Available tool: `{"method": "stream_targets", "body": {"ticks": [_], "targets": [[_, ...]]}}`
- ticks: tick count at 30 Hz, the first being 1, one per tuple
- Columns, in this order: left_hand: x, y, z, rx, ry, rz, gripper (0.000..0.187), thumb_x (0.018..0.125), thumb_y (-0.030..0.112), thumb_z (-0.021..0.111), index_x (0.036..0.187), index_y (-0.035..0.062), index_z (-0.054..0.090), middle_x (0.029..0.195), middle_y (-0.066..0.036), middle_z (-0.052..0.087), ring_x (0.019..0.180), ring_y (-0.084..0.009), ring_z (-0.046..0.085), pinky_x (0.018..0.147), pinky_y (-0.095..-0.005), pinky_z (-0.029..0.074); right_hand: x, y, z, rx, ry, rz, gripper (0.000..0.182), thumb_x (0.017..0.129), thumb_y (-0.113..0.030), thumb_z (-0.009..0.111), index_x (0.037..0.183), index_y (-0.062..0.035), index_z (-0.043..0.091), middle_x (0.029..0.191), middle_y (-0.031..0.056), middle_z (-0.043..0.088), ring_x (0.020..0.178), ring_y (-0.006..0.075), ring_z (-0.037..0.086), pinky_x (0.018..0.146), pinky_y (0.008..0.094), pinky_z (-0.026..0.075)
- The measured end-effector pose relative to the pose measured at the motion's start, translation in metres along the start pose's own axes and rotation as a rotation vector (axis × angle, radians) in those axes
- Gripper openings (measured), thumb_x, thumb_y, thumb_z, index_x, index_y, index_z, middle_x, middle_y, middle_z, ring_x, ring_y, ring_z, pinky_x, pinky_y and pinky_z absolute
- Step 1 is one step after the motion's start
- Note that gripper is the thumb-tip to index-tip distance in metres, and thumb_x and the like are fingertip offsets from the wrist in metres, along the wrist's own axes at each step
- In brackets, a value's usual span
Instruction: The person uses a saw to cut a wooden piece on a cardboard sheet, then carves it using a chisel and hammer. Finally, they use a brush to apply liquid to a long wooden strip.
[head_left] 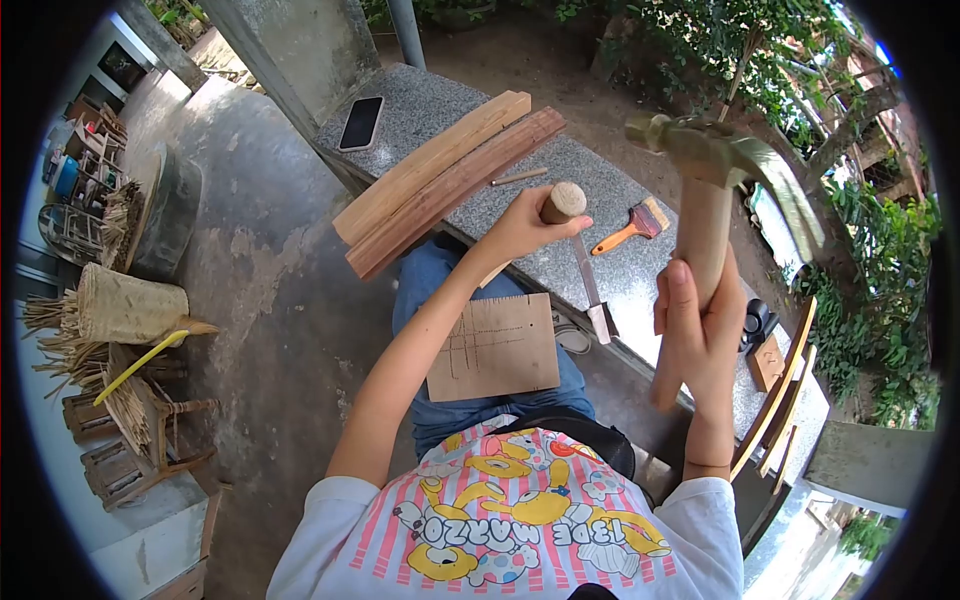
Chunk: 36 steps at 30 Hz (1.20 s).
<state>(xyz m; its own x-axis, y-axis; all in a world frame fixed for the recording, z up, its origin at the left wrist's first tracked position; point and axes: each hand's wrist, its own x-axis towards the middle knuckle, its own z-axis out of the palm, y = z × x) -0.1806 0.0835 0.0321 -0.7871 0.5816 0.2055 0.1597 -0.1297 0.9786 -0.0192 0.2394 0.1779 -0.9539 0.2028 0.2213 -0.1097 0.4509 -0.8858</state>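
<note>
My left hand [522,228] is closed around a round wooden handle [566,201], held upright with its flat end up; its lower end is hidden. Raised at the right, my right hand [706,325] grips the wooden shaft of a claw hammer [703,215], metal head up and claw to the right. A flat brown board [505,360] with pencilled grid lines lies across my lap. Close to my left hand, a narrow metal strip tool [588,272] with a pale end rests on the bench. Beside it lies a paintbrush [630,228] with an orange handle.
Two curved wooden pieces [455,185] overhang the near edge of the granite bench [425,95]. A phone [361,123] and a short stick [519,177] lie on it. Curved strips [775,400] and a small wooden block [767,362] are at right. A woven basket [130,305] stands left.
</note>
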Motion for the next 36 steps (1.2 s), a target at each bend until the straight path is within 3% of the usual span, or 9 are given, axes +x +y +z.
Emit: {"method": "stream_targets", "body": {"ticks": [4, 11, 14, 16, 21, 25, 29, 30, 36], "targets": [[-0.001, -0.001, -0.001, -0.054, -0.003, -0.01, 0.022, 0.083, 0.022, 0.079, 0.09, 0.0045, 0.067, 0.08, 0.003, 0.063, 0.076, -0.0047, 0.054, 0.068, -0.0244, 0.044, 0.009, 0.017, 0.007, -0.27, -0.321, 0.133, 0.034, 0.097, -0.027, 0.062, 0.103, 0.0051, 0.054, 0.058, 0.014, 0.055, 0.05, 0.0205, 0.058, 0.049, 0.0353, 0.043], [0.001, 0.002, -0.001, -0.003, -0.005, 0.006, 0.023, 0.083, 0.022, 0.079, 0.091, 0.0049, 0.066, 0.081, 0.004, 0.062, 0.078, -0.0046, 0.054, 0.07, -0.0242, 0.045, 0.003, -0.025, -0.013, -0.047, 0.038, -0.002, 0.03, 0.097, -0.027, 0.062, 0.105, 0.0014, 0.058, 0.059, 0.0019, 0.054, 0.049, 0.0074, 0.051, 0.046, 0.0238, 0.039], [0.0, 0.001, -0.001, -0.021, -0.002, 0.015, 0.021, 0.083, 0.02, 0.079, 0.09, 0.0051, 0.066, 0.082, 0.003, 0.063, 0.078, -0.0052, 0.056, 0.072, -0.0244, 0.046, 0.006, 0.003, 0.004, 0.016, 0.027, -0.02, 0.032, 0.098, -0.027, 0.061, 0.11, 0.0021, 0.054, 0.059, 0.0036, 0.055, 0.05, 0.0086, 0.054, 0.047, 0.0248, 0.041], [0.0, 0.001, -0.002, -0.036, -0.003, 0.018, 0.019, 0.083, 0.019, 0.078, 0.09, 0.0052, 0.066, 0.083, 0.003, 0.064, 0.079, -0.0057, 0.057, 0.074, -0.0247, 0.047, 0.009, 0.021, 0.012, -0.141, -0.241, 0.181, 0.034, 0.098, -0.025, 0.06, 0.113, 0.0034, 0.049, 0.059, 0.0085, 0.058, 0.048, 0.0136, 0.056, 0.046, 0.0299, 0.043], [-0.001, 0.001, -0.002, -0.003, -0.031, 0.019, 0.02, 0.083, 0.018, 0.078, 0.092, 0.0048, 0.066, 0.084, 0.002, 0.065, 0.08, -0.0064, 0.058, 0.075, -0.0253, 0.047, 0.006, -0.008, -0.011, -0.21, -0.14, 0.112, 0.032, 0.096, -0.029, 0.065, 0.091, 0.0023, 0.058, 0.057, 0.0043, 0.053, 0.046, 0.0102, 0.051, 0.044, 0.0285, 0.039], [0.004, -0.007, -0.001, -0.019, -0.02, 0.016, 0.019, 0.084, 0.018, 0.078, 0.092, 0.0052, 0.066, 0.082, 0.003, 0.063, 0.078, -0.0062, 0.057, 0.073, -0.0255, 0.046, 0.007, -0.025, -0.02, -0.078, 0.037, -0.071, 0.025, 0.097, -0.022, 0.061, 0.104, 0.002, 0.058, 0.059, 0.0016, 0.055, 0.049, 0.0075, 0.052, 0.045, 0.0249, 0.04], [0.001, -0.005, -0.002, -0.028, -0.036, 0.063, 0.027, 0.085, 0.027, 0.077, 0.093, 0.0041, 0.066, 0.082, 0.003, 0.063, 0.079, -0.0056, 0.055, 0.07, -0.025, 0.045, 0.006, 0.01, 0.011, -0.069, -0.066, 0.029, 0.031, 0.099, -0.023, 0.059, 0.112, 0.0038, 0.052, 0.059, 0.0064, 0.057, 0.05, 0.0115, 0.057, 0.047, 0.0288, 0.044], [0.0, -0.005, -0.002, -0.101, -0.036, 0.079, 0.026, 0.085, 0.026, 0.077, 0.093, 0.0041, 0.066, 0.082, 0.002, 0.063, 0.079, -0.0058, 0.055, 0.07, -0.0251, 0.045, 0.008, 0.015, 0.011, -0.242, -0.244, 0.138, 0.031, 0.099, -0.024, 0.06, 0.109, 0.0034, 0.052, 0.058, 0.0087, 0.056, 0.049, 0.0141, 0.057, 0.048, 0.0303, 0.044], [0.002, -0.007, -0.001, 0.031, -0.057, 0.046, 0.027, 0.084, 0.027, 0.078, 0.094, 0.0041, 0.067, 0.083, 0.001, 0.065, 0.079, -0.0065, 0.056, 0.072, -0.0265, 0.046, 0.006, -0.026, -0.011, -0.122, -0.042, 0.118, 0.031, 0.097, -0.029, 0.062, 0.093, 0.0017, 0.058, 0.058, 0.0, 0.051, 0.047, 0.0067, 0.049, 0.044, 0.0241, 0.037]]}}
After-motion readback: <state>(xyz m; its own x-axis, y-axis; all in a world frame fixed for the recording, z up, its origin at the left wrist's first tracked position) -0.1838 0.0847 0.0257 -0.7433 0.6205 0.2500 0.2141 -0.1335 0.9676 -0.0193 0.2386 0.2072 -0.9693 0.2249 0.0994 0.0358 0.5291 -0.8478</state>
